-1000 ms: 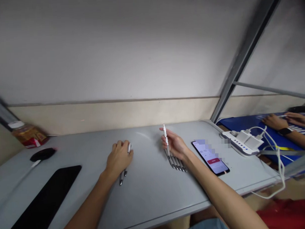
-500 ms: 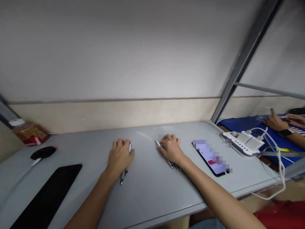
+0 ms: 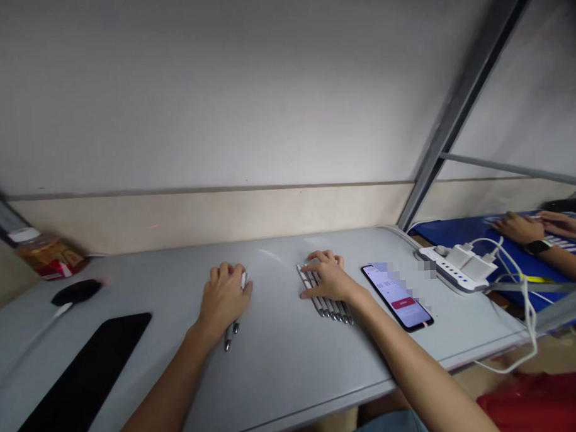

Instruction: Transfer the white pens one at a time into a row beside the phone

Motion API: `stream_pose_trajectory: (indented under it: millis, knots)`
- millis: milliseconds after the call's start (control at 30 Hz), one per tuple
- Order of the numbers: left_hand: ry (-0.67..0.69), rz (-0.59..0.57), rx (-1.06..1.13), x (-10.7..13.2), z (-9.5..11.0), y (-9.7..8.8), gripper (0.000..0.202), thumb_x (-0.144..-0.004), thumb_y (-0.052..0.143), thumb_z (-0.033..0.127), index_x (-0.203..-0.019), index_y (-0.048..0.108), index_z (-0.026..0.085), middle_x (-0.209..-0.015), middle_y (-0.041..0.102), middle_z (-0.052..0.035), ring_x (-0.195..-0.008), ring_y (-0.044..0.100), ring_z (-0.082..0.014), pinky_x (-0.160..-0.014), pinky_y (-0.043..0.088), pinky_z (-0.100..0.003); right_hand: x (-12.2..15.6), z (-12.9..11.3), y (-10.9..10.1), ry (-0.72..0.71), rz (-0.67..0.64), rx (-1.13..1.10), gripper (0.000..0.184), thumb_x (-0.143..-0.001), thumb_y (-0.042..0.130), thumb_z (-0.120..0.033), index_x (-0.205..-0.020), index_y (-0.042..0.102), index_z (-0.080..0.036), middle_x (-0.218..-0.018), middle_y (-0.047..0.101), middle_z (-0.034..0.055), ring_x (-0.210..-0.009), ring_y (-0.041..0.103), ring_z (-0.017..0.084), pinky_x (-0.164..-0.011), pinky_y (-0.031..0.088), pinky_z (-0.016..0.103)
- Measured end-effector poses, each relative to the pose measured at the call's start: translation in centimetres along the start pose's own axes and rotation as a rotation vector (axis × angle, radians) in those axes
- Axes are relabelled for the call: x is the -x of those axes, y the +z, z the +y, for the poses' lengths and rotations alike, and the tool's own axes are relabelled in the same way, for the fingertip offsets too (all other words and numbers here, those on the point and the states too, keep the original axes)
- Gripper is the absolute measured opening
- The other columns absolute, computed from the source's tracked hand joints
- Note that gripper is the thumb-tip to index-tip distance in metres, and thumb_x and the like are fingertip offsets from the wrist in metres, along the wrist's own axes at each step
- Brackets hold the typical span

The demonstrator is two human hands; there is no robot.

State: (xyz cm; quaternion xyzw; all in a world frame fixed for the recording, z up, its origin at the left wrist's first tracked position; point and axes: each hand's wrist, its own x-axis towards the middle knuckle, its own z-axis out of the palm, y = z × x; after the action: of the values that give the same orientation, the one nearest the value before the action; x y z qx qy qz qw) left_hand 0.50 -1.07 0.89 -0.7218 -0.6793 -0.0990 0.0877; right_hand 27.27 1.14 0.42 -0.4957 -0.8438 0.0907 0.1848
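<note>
On the grey table, my left hand (image 3: 223, 292) lies closed over a few white-and-grey pens (image 3: 229, 334). Their tips stick out below the palm, and one white end shows by the thumb; the rest is hidden under the hand. Further right, my right hand (image 3: 331, 275) rests over a side-by-side row of several similar pens (image 3: 326, 306), tips towards me. Its fingers are spread and arched across the row, with the thumb out at the left edge. The upper parts of most pens in the row are covered by that hand.
A lit phone (image 3: 399, 300) lies right of my right hand, near a power strip (image 3: 453, 270) with plugs and white cables. At left are a black mat (image 3: 86, 380), a black disc (image 3: 76, 291) and a bottle (image 3: 50, 254). Another person's hands (image 3: 519, 228) rest over a blue mat.
My right hand has opened; its thumb has moved down and away from the fingers, so more of the pen row shows. My left hand stays nearly still. The other person's raised finger is lowered.
</note>
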Motion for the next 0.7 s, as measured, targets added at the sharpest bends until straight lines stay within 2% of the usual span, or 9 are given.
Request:
stream_pose_trajectory:
  millis: [367, 433, 567, 700]
  knots:
    - [-0.011, -0.026, -0.093, 0.2, 0.5, -0.5, 0.031, -0.084, 0.04, 0.036, -0.097, 0.06, 0.015, -0.104, 0.052, -0.0153, -0.102, 0.044, -0.0316, -0.076, 0.041, -0.04, 0.0, -0.2, -0.1, 0.02, 0.023, -0.006, 0.064, -0.06, 0.074, -0.063, -0.113, 0.066, -0.028, -0.124, 0.048, 0.0103, -0.113, 0.037, 0.031, -0.092, 0.026, 0.044]
    - [-0.007, -0.014, -0.093, 0.3, 0.4, -0.4, 0.032, -0.085, 0.04, 0.036, -0.096, 0.061, 0.015, -0.103, 0.053, -0.0156, -0.103, 0.044, -0.032, -0.076, 0.041, -0.04, 0.0, -0.4, -0.3, 0.034, 0.082, -0.023, 0.057, -0.066, 0.071, -0.061, -0.113, 0.065, -0.029, -0.123, 0.049, 0.0096, -0.114, 0.038, 0.03, -0.092, 0.026, 0.044]
    - [0.001, -0.019, -0.063, 0.3, 0.4, -0.2, 0.033, -0.085, 0.04, 0.038, -0.087, 0.064, 0.015, -0.101, 0.054, -0.0166, -0.103, 0.044, -0.0329, -0.078, 0.04, -0.043, -0.3, -0.6, -0.8, 0.121, 0.287, -0.084, 0.032, -0.083, 0.059, -0.049, -0.107, 0.067, -0.029, -0.118, 0.052, 0.0085, -0.112, 0.041, 0.027, -0.09, 0.029, 0.042]
    - [0.047, -0.015, -0.014, 0.4, 0.7, 0.0, 0.031, -0.083, 0.044, 0.04, -0.078, 0.065, 0.016, -0.102, 0.055, -0.0154, -0.103, 0.044, -0.0326, -0.081, 0.038, -0.046, -0.5, -0.6, -1.3, 0.207, 0.449, -0.168, 0.026, -0.087, 0.054, -0.042, -0.101, 0.068, -0.024, -0.111, 0.056, 0.0095, -0.107, 0.045, 0.027, -0.089, 0.032, 0.041]
